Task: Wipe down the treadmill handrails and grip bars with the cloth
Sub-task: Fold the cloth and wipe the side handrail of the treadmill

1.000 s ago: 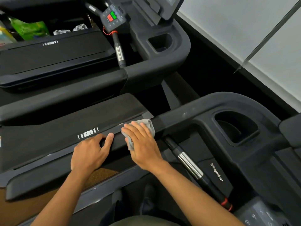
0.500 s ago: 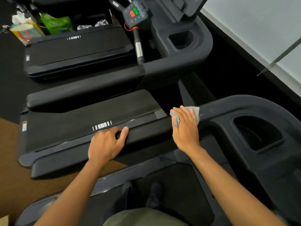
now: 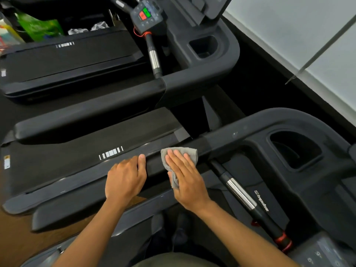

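Grey cloth (image 3: 189,152) lies spread on the black handrail (image 3: 208,145), pressed flat under the straight fingers of the right hand (image 3: 185,182). Just beside it, the left hand (image 3: 125,180) grips the same rail, fingers curled over its far edge, thumb along the top

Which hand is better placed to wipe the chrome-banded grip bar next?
Right. The right hand presses the grey cloth flat on the black handrail, beside the black grip bar with the chrome band; the left hand grips that handrail bare, farther from the bar.
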{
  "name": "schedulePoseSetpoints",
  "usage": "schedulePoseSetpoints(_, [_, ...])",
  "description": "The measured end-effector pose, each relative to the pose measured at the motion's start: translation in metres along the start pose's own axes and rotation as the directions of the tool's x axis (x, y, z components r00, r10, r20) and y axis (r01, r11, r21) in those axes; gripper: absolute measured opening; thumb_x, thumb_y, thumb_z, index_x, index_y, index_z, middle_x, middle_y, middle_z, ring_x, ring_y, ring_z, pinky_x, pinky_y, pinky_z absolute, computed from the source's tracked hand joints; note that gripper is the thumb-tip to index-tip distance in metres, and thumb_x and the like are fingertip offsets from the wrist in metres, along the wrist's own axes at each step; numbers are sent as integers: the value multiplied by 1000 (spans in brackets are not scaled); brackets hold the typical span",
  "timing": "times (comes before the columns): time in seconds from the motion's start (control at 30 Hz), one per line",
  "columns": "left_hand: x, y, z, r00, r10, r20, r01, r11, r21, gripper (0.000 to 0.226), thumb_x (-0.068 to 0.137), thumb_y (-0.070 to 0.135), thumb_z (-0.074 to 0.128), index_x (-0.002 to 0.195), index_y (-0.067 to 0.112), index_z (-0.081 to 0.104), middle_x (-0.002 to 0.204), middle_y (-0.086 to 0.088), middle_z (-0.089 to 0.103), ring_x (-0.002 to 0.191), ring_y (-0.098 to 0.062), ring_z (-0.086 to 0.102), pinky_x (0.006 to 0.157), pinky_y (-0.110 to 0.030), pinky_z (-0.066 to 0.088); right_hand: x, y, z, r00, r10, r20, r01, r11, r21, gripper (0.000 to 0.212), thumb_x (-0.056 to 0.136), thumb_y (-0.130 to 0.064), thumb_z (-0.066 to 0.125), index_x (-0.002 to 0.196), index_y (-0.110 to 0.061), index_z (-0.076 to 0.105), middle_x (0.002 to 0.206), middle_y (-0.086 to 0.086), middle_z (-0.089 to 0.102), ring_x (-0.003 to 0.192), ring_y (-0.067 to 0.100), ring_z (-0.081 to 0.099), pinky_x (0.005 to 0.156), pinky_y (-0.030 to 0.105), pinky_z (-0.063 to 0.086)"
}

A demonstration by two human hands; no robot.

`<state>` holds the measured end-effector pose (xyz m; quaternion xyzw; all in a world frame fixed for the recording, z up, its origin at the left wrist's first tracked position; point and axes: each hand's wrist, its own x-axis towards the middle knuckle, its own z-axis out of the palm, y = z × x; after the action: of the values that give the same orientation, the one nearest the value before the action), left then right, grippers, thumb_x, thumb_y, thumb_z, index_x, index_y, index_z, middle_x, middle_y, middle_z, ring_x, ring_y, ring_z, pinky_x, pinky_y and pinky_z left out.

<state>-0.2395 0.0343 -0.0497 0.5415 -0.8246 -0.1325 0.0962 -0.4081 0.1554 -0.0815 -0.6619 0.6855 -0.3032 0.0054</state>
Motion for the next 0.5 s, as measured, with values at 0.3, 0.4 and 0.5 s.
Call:
schedulePoseSetpoints(0.3, [-1,-1,-5,994,105,-19,-104,993,54,53,111,30,39,61,15,46,48,1,45,42,-26,46,49,-34,34,21,48,-30,949,312,-42,-314,943,-107,49,110,-25,38,155,-7,44,163,2,41,155,13,29,128,42,22])
schedulePoseSetpoints(0.4, [-3,2,-8,994,106,-34,-105,994,42,54,111,29,42,59,15,48,48,-1,48,41,-26,47,52,-32,32,24,28,-15,915,391,-99,-395,918,-28,50,110,-28,40,154,-5,45,163,3,41,156,16,28,129,44,17])
schedulePoseSetpoints(0.5, [-3,2,-9,994,112,-17,-111,993,49,53,112,31,39,62,16,49,51,-2,53,44,-28,53,51,-34,36,20,-10,9,941,293,-168,-292,956,27,47,107,-23,51,149,-2,52,159,9,47,153,22,36,127,50,23])
